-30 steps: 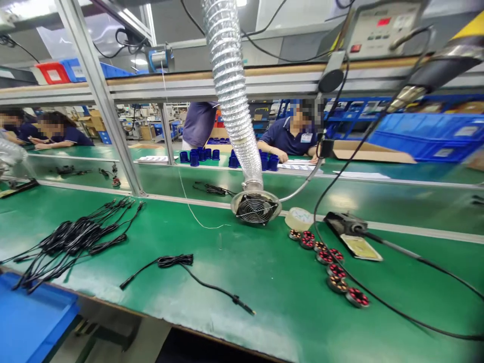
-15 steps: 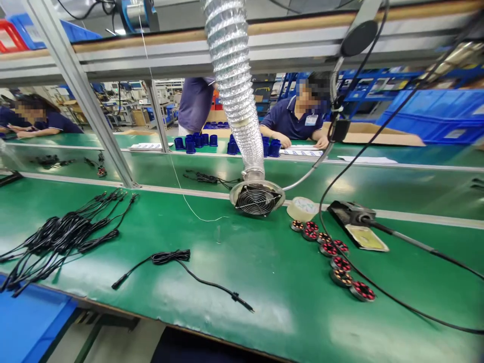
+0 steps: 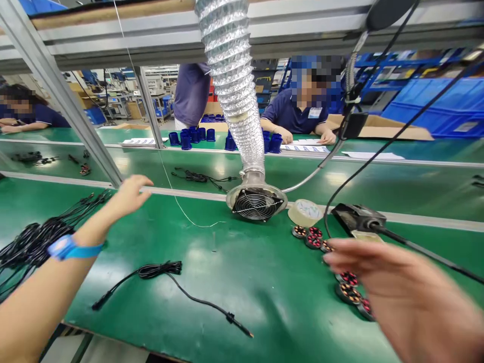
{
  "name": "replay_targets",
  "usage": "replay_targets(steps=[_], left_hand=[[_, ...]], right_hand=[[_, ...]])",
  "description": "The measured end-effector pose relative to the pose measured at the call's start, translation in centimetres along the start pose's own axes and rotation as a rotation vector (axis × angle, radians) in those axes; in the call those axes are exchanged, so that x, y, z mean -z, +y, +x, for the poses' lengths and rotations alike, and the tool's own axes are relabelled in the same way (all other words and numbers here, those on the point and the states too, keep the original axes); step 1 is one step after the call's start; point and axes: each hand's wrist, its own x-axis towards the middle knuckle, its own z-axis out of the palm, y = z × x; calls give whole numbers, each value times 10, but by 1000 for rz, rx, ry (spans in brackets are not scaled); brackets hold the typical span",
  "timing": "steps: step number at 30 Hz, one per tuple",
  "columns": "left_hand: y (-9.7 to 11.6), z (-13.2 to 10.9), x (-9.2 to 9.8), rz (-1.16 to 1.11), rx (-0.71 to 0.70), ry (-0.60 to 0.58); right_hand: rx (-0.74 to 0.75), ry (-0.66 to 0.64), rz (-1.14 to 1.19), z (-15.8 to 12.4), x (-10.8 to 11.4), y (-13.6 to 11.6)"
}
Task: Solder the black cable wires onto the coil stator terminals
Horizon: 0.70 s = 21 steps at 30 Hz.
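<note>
My left hand (image 3: 127,195) reaches forward over the green bench, fingers loosely extended and empty, with a blue wrist strap (image 3: 70,248) on the arm. It hovers beside the bundle of black cables (image 3: 34,239). My right hand (image 3: 381,269), blurred, is stretched flat above a row of small round red-and-copper wound coils (image 3: 350,287), holding nothing. A single black cable (image 3: 166,282) lies between my arms.
A silver flexible duct ends in a round fan grille (image 3: 256,203) on the bench. A soldering iron stand (image 3: 357,217) with its cord sits to the right, next to a tape roll (image 3: 305,212). Across the bench a person (image 3: 298,113) works by several blue cups (image 3: 192,137).
Both my hands have come into view, the left reaching forward at the left, the right over the coils. The view has tilted downward.
</note>
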Motion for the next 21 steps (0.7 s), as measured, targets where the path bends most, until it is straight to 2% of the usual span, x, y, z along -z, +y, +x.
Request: replay_targets(steps=[3, 5, 8, 9, 11, 13, 17, 21], left_hand=[[25, 39, -29, -3, -58, -77], [51, 71, -49, -18, -109, -110], [94, 119, -74, -52, -192, -130], [108, 135, -81, -65, -214, -137], [131, 163, -93, -92, -240, -157], [148, 187, -104, -123, -246, -187], [164, 226, -121, -212, -211, -258], [167, 251, -134, -353, -147, -299]], right_hand=[[-105, -171, 126, 21, -42, -6], [-127, -358, 131, 29, -69, -7], [47, -324, 85, 39, -102, -2], [138, -239, 49, 41, -109, 2], [306, -99, -50, 46, -118, 12], [419, -43, -134, 49, -121, 23], [456, -68, -203, 51, -118, 41], [429, -147, -222, 50, -116, 50]])
